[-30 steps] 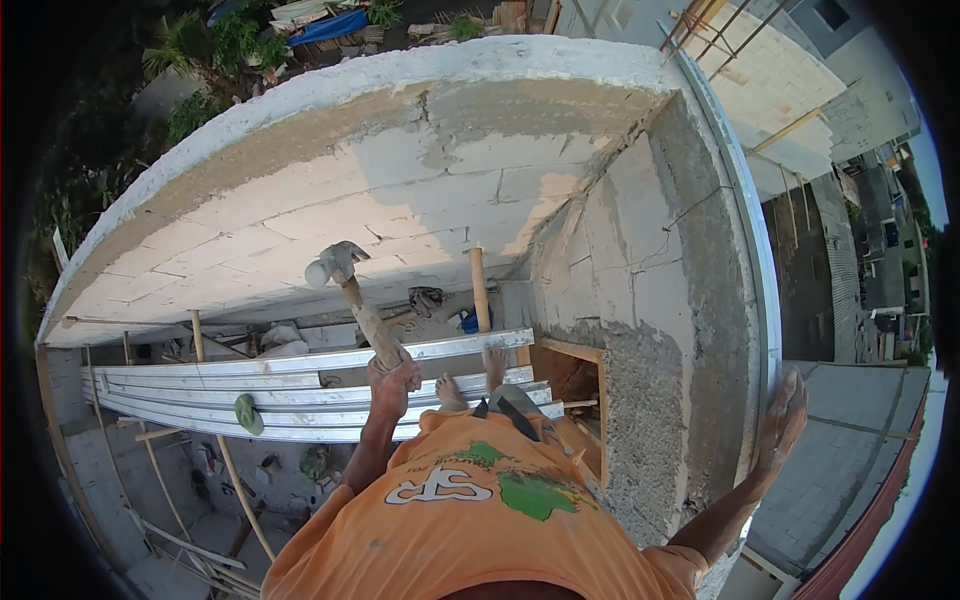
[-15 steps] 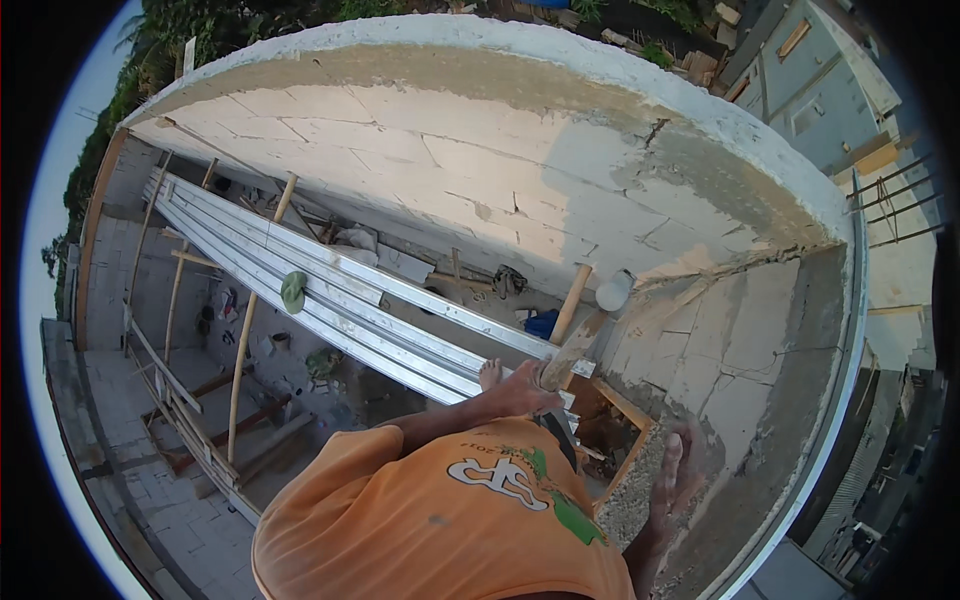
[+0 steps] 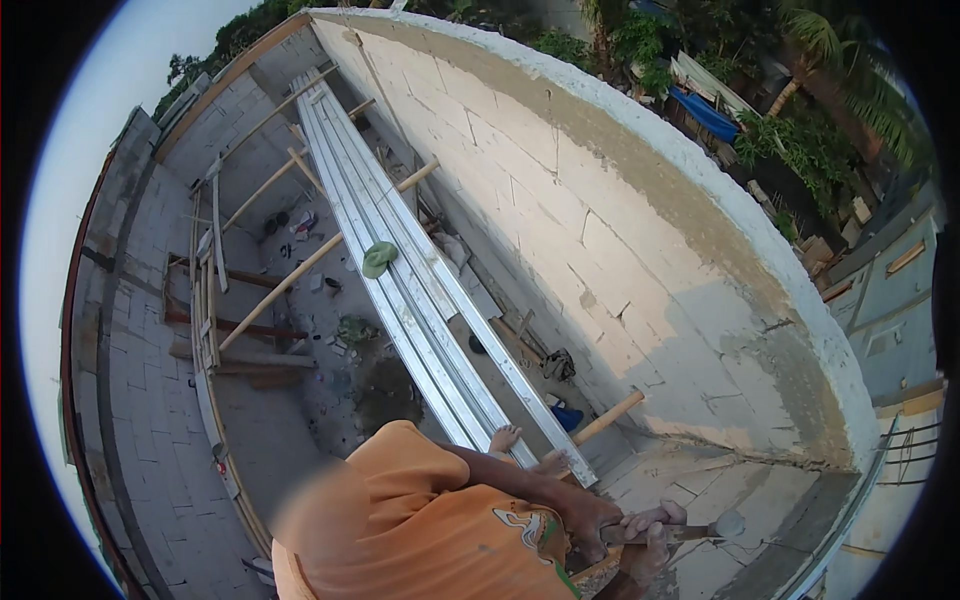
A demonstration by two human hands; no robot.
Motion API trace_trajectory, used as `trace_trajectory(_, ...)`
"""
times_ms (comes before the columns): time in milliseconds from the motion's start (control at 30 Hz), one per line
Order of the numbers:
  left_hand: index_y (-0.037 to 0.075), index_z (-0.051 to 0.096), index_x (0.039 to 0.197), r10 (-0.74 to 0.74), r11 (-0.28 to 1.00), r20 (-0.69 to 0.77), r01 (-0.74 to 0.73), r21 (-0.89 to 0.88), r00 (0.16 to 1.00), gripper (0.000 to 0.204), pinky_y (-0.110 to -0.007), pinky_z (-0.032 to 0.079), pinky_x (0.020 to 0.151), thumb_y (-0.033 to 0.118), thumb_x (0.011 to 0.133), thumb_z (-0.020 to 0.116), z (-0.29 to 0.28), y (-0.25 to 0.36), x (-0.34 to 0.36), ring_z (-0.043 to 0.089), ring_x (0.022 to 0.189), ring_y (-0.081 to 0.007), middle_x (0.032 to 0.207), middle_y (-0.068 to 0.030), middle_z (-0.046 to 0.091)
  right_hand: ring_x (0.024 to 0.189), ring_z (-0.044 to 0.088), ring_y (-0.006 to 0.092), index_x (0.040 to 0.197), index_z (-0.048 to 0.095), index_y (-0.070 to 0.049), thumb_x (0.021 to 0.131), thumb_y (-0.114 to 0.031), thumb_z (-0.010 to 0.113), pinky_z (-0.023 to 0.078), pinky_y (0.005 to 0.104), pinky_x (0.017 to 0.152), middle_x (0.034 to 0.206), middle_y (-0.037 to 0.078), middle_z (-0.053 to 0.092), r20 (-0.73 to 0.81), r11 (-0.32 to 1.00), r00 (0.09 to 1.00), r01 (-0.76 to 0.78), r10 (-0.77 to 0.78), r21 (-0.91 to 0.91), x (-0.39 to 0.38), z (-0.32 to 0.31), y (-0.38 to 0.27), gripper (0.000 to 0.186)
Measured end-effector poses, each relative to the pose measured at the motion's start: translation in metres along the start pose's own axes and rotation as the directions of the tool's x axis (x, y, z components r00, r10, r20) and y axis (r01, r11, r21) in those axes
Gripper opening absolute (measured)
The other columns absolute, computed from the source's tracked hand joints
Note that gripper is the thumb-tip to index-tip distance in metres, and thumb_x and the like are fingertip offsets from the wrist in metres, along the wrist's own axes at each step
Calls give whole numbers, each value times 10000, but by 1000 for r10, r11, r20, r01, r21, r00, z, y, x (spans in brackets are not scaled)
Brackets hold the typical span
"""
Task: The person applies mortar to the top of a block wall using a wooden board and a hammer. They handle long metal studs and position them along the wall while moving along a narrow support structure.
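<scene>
At the lower right, my left hand [image 3: 591,525] is closed on the handle of a hammer [image 3: 728,525], whose pale round head points right over the grey corner wall. My right hand [image 3: 650,535], its fingers pale with dust, is closed round the same handle just right of the left. My bare feet [image 3: 505,440] show beside my orange shirt, on long metal channels [image 3: 420,330] that lie across round wooden poles [image 3: 620,410]. A green cap [image 3: 378,258] rests on the channels.
A tall block wall [image 3: 590,250] with a rough top runs along the right. Below left is a deep floor [image 3: 315,400] with scattered debris and planks, spanned by poles [image 3: 285,290]. Another block wall [image 3: 120,330] bounds the left. Trees and neighbouring buildings stand beyond.
My view has swung left along the channels. The hammer has dropped to the lower right, and my right hand has left the wall's edge and joined my left on the handle.
</scene>
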State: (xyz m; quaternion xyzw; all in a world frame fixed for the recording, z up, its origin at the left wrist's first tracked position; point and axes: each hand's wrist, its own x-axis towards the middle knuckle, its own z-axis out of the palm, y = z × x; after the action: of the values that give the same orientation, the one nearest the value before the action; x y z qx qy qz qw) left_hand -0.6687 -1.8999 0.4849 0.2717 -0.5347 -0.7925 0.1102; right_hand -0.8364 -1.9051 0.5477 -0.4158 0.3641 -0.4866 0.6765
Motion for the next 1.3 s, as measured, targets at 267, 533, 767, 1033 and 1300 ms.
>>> trace_trajectory(267, 14, 450, 1343, 270, 963, 365, -247, -110, 891, 578, -362, 480, 909, 310, 896, 665, 21, -17, -21, 599, 1052, -217, 1095, -129, 657, 556, 493, 123, 1200, 500, 31, 853, -180, 637, 479, 326, 581, 760, 43, 456, -359, 917, 915, 29, -185, -398, -5, -35, -32, 428)
trace_trajectory(533, 57, 513, 1304, 158, 978, 446, -203, 55, 881, 512, -390, 432, 988, 380, 915, 598, 46, -34, -32, 546, 1141, -245, 1140, -103, 638, 549, 440, 108, 1162, 527, 37, 863, -115, 589, 441, 290, 579, 726, 9, 421, -315, 919, 927, 72, -205, -387, 20, -34, -31, 341)
trace_trajectory(767, 178, 659, 1140, 337, 208, -190, 124, 970, 922, 344, -633, 202, 1095, 221, 799, 668, 23, -58, -41, 459, 1257, -259, 1115, -86, 608, 666, 439, 103, 1278, 489, 21, 927, -117, 558, 415, 285, 631, 819, 23, 502, -17, 869, 934, 326, -358, -372, 135, -9, -93, 383)
trace_trajectory(1033, 144, 652, 1190, 201, 592, -885, 668, 451, 419, 385, -508, 340, 1066, 95, 811, 603, -17, -142, -169, 542, 1198, -295, 1183, -130, 613, 1252, 487, 259, 1347, 437, 109, 1005, -222, 464, 342, 388, 1112, 1307, 191, 547, 101, 899, 952, 307, -290, -314, 324, 40, -145, 477)
trace_trajectory(1300, 136, 697, 1115, -387, 771, -913, 588, -243, 130, 402, -436, 520, 855, 79, 751, 535, 119, -255, -234, 653, 974, -334, 1013, -152, 697, 1233, 486, 194, 1306, 558, 6, 966, -326, 550, 350, 361, 1072, 1311, 127, 554, 57, 812, 976, 208, -211, -546, 458, 58, -125, 475)
